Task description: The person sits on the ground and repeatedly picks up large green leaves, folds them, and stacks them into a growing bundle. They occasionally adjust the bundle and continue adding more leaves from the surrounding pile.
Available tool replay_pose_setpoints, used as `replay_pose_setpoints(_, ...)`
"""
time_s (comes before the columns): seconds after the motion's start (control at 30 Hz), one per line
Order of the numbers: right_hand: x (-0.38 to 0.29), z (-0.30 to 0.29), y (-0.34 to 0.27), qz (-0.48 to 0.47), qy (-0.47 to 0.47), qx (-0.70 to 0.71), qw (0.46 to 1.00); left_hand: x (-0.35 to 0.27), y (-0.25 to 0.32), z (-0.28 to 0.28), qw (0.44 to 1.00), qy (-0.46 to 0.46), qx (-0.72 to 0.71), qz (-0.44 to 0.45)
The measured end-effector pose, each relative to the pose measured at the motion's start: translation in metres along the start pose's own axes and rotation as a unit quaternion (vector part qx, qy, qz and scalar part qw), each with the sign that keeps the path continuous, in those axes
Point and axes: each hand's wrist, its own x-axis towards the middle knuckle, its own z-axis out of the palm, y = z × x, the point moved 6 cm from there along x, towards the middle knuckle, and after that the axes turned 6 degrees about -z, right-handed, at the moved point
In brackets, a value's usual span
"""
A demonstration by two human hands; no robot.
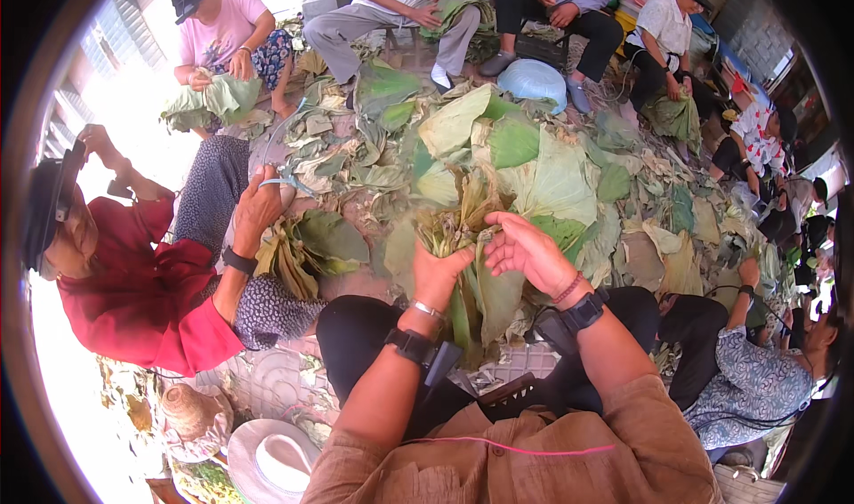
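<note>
A bundle of dried lotus leaves [482,290] hangs between my knees, its gathered stem ends [448,232] pointing up. My left hand [439,270] is wrapped around the bundle just below these ends, thumb across the front. At the bundle's right side is my right hand [524,250], palm towards it, fingers loosely curled and apart; whether the fingertips touch the leaves cannot be told. A pink string [514,447] lies across my brown shirt. Just beyond my hands lies a heap of large pale and green lotus leaves [550,177].
A person in red [147,270] sits close at left, holding blue twine [287,180], beside another leaf bundle [307,247]. Another person [754,370] sits at right. Several people with leaves sit around the heap. A blue plastic-like dome [532,82] and hats [277,460] lie on the ground.
</note>
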Motion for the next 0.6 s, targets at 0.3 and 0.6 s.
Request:
replay_pose_setpoints(0.3, -0.004, 0.003, -0.005, -0.115, 0.025, -0.162, 0.98, -0.017, 0.018, 0.021, 0.992, -0.107, -0.068, -0.026)
replay_pose_setpoints(0.6, -0.005, 0.013, 0.01, -0.141, 0.051, -0.102, 0.983, -0.018, 0.017, 0.024, 0.991, -0.118, -0.053, -0.04)
